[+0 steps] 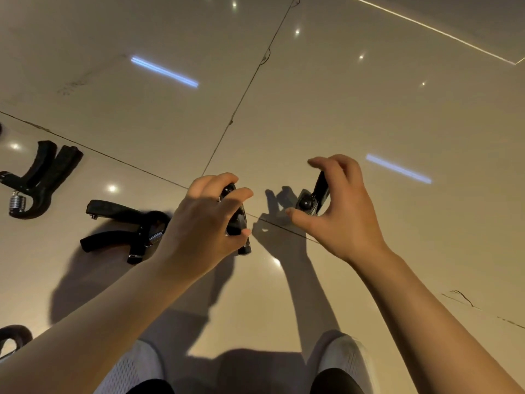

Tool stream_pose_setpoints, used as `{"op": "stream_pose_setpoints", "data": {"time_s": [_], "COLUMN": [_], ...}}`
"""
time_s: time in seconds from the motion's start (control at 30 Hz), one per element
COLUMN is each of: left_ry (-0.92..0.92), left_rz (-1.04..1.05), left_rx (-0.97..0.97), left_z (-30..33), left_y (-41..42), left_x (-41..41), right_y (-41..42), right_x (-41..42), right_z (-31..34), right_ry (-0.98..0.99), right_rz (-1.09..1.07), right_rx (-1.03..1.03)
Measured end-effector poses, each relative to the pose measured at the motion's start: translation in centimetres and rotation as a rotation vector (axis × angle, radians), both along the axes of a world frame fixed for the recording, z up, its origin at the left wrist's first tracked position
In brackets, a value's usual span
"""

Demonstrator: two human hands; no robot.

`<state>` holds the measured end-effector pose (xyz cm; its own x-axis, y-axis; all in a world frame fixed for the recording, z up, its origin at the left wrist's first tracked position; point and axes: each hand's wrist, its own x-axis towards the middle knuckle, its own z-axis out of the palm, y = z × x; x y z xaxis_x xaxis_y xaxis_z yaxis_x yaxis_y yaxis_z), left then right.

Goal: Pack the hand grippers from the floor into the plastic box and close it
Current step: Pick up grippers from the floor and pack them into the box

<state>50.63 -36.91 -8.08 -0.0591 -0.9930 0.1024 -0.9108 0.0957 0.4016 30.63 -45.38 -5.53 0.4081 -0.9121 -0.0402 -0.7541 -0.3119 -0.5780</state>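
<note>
While both of my hands are raised over the tiled floor (369, 109), five black hand grippers can be counted. One is held in my left hand (204, 220), one in my right hand (341, 211), two lie whole on the floor to my left, and a fifth gripper (12, 338) is cut off by the left edge, only a curved handle showing.

The far-left gripper (39, 180) lies with its handles pointing away from me and its steel spring toward me. The nearer floor gripper (125, 231) lies just beside my left wrist, handles pointing left, its spring end partly hidden behind that wrist.

The left-hand gripper (237, 220) is largely covered by my curled fingers and thumb, which wrap its handle; only a narrow dark length shows. The right-hand gripper (314, 194) is pinched between thumb below and bent fingers above; a round knob and one slim handle are visible, the rest hidden by my palm.

Both forearms reach forward, wrists level, hands near each other but apart. Two white shoes (348, 362) appear at the bottom edge.
</note>
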Motion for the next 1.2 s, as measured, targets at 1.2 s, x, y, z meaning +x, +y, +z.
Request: {"op": "stream_pose_setpoints", "data": {"time_s": [1.2], "left_ry": [0.016], "left_rz": [-0.01], "left_rx": [-0.107], "left_z": [-3.2], "left_y": [0.1], "left_x": [1.4], "right_y": [1.3], "right_x": [0.0], "right_z": [-6.0], "right_ry": [0.108], "right_rz": [-0.235], "right_rx": [-0.323]}}
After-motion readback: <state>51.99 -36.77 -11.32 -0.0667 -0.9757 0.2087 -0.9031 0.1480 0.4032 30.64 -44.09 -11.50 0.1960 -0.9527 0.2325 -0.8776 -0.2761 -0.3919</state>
